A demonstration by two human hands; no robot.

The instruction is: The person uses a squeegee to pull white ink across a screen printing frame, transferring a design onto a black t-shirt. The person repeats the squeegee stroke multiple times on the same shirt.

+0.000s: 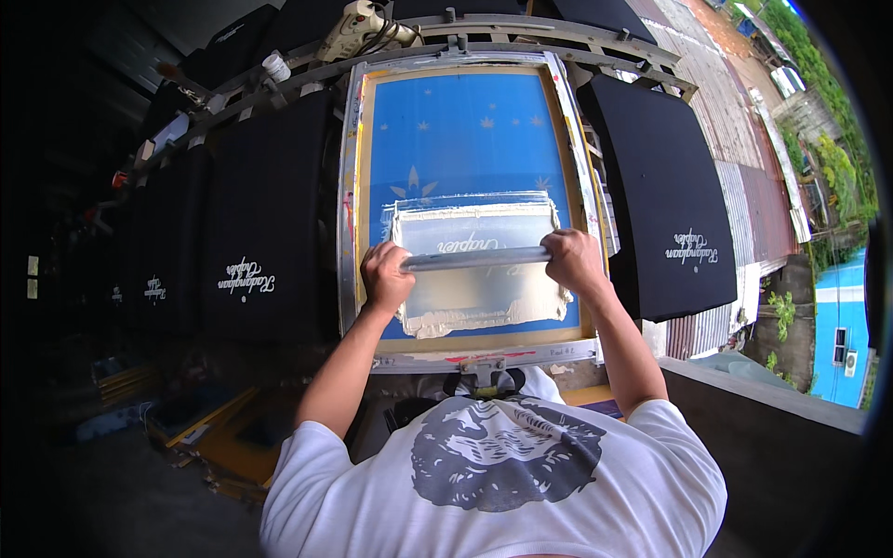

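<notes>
A screen-printing frame (350, 186) with blue mesh (456, 98) lies in front of me. Both my hands are closed round a grey squeegee (476, 259) that spans the lower half of the mesh. My left hand (386, 277) grips its left end, and my right hand (575, 260) grips its right end. Thick whitish ink (442, 323) is heaped in a ragged band on the near side of the squeegee. More ink edges the pale rectangle around it. Light lettering shows through the mesh just beyond the bar. The squeegee's blade edge is hidden.
Black fabric pieces with white lettering lie on boards to the left (270, 214) and right (660, 195). A beige heat gun (358, 33) with a dark cord rests on the metal rail (521, 46) behind the frame. A white cup (276, 67) stands at the far left.
</notes>
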